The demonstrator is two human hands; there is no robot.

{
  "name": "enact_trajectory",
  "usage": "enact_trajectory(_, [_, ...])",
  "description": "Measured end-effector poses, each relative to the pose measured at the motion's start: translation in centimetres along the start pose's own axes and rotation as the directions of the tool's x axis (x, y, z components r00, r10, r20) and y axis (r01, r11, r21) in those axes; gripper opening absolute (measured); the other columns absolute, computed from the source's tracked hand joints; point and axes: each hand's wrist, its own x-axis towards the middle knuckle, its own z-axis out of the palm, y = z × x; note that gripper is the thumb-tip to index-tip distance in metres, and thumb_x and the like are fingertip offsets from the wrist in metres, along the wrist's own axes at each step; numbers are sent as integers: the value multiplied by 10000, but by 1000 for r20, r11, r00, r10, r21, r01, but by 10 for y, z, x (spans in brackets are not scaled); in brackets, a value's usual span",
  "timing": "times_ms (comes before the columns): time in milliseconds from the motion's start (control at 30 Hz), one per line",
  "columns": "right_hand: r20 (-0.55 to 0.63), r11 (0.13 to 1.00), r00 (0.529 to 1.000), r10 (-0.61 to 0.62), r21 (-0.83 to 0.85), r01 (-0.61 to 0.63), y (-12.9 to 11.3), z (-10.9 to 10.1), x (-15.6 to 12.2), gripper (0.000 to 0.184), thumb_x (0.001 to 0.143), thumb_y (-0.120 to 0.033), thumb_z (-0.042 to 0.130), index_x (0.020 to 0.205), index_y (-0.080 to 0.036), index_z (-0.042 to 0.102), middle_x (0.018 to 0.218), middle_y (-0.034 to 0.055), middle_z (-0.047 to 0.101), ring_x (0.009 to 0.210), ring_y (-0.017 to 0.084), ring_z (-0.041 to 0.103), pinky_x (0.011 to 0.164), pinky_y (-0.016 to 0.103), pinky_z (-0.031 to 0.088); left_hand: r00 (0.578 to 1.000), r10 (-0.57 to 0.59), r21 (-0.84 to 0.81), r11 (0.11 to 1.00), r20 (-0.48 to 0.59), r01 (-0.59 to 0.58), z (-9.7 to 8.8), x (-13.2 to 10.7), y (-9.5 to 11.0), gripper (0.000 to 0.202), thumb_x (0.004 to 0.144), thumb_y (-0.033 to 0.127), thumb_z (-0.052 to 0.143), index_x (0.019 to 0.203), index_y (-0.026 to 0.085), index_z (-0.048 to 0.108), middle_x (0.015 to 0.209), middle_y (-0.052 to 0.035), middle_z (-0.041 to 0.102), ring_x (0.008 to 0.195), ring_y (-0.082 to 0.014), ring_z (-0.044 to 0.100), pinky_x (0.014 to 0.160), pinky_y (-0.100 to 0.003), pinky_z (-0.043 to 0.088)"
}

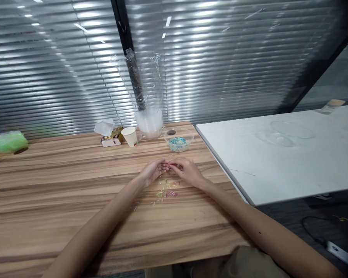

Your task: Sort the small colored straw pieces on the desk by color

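Note:
My left hand (pixel 154 171) is turned partly palm up over the wooden table, its fingers curled and their tips meeting those of my right hand (pixel 188 172). The right hand comes palm down, thumb and fingers pinched together. Whatever sits between the fingertips is too small to make out. Just in front of the hands lie scattered small shiny pieces (pixel 171 194), pink and yellow-green, looking like bits of thin plastic. Behind the hands stands a clear plastic bowl (pixel 188 136) with many small blue, white and yellowish pieces (pixel 178 143) in its bottom.
A paper cup (pixel 130 136), a tissue box (pixel 112 138) and clear-wrapped stacked bowls (pixel 150 121) line the table's (pixel 60 185) back edge. Something green in plastic (pixel 10 141) lies far left. To the right, a white table (pixel 295 162) holds clear lids (pixel 274 138).

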Motion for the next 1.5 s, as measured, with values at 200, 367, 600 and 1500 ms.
enact_trajectory(200, [4,1000,1000,3,5,-3,0,0,0,201,850,-146,555,998,-213,674,947,12,687,819,149,627,723,237,461,1000,3,22,1000,2,-3,1,-1,0,331,907,116,404,669,90,633,614,-52,627,578,-93,575,632,-190,456])
enact_trajectory(367, [21,1000,1000,18,0,-18,-2,-1,0,200,857,-156,546,996,-218,677,957,18,686,829,153,629,730,237,464,1000,3,21,1000,-1,-3,2,-1,0,320,902,118,416,666,92,630,610,-52,623,578,-92,571,624,-186,453])
enact_trajectory(600, [18,1000,1000,17,-13,-17,-1,0,-1,204,853,-148,550,1001,-212,675,968,19,685,847,156,629,737,235,467,1000,8,20,1000,-1,-8,0,-1,-1,303,894,112,424,671,97,630,622,-53,627,585,-96,573,647,-194,451])
enact_trajectory(1500, [19,1000,1000,16,-11,-15,1,1,-1,209,855,-154,547,1010,-215,674,973,20,684,850,162,632,759,259,475,1000,5,31,1000,3,-6,-1,1,-2,313,908,131,418,684,84,633,632,-59,629,590,-97,575,656,-194,447])
